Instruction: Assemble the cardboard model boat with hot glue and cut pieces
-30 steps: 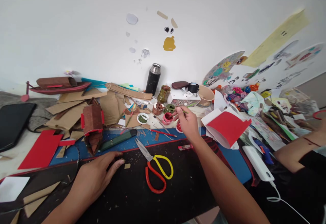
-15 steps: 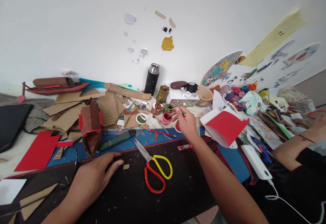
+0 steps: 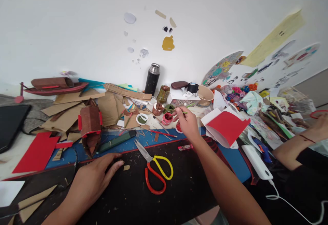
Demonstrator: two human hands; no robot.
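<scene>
My right hand (image 3: 187, 121) pinches a thin green-handled paintbrush (image 3: 185, 112) over the small paint jars, its tip at the green paint jar (image 3: 169, 109). Just below are a red paint jar (image 3: 167, 118) and a red-stained lid (image 3: 178, 126); a brown paint jar (image 3: 158, 109) stands to the left. My left hand (image 3: 96, 172) rests on the black tabletop, thumb and forefinger close together; what they hold, if anything, I cannot make out. A small cardboard piece (image 3: 126, 167) lies beside the thumb. Scissors (image 3: 151, 160) with red and yellow handles lie between my hands.
A brown cardboard boat (image 3: 91, 124), a green utility knife (image 3: 118, 141) and cardboard scraps (image 3: 69, 115) crowd the left. Behind the jars stands a black thermos (image 3: 152, 80). Red paper (image 3: 228, 127) and a white power strip (image 3: 257, 162) are right, near another person's arm (image 3: 292, 151).
The view has shifted very slightly. My hands keep nearly the same places, the right one with the brush at the green jar. The other person's hand at the far right has moved slightly.
</scene>
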